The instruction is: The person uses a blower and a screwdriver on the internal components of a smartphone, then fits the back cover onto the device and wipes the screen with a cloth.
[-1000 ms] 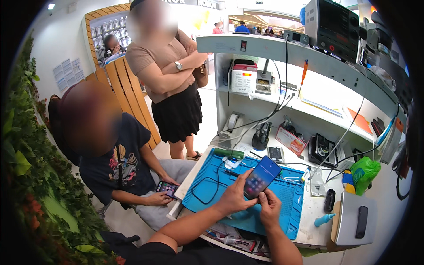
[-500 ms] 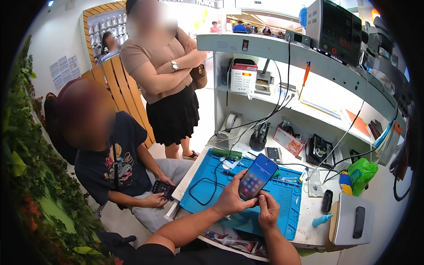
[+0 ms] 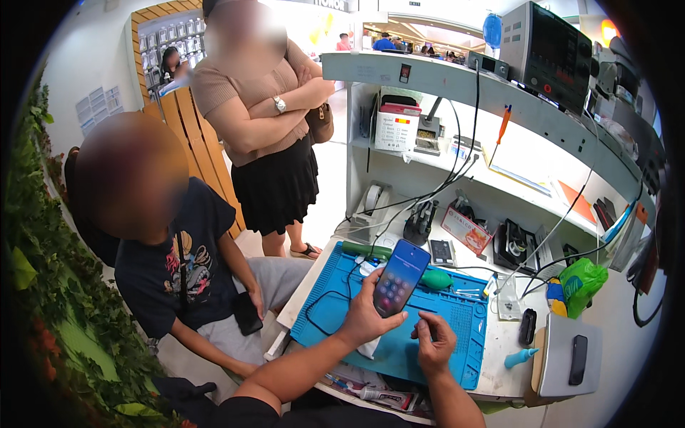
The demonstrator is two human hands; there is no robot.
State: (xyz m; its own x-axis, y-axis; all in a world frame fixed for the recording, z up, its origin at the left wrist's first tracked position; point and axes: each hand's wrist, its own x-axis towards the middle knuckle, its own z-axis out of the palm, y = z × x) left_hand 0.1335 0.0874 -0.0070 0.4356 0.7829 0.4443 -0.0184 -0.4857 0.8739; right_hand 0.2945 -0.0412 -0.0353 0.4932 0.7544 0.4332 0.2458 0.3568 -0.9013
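My left hand is wrapped round a dark smartphone, held tilted above a blue work mat. The phone's screen is lit with a round-button keypad. My right hand hovers over the mat just right of the phone, apart from it, with its fingers curled in and pressed together. A thin dark sliver shows by its fingertips; whether they hold it I cannot tell. Behind the phone lie a green bulb blower and a black cable on the mat.
An open drawer of small items sits below the mat. To the right are a light-blue bottle, a laptop with a black phone on it, and a green bag. A seated person and a standing person are at left.
The phone has moved left and turned more upright in my left hand. My right hand has come away from its lower edge. The seated person has lowered one hand from their phone, whose screen is now dark.
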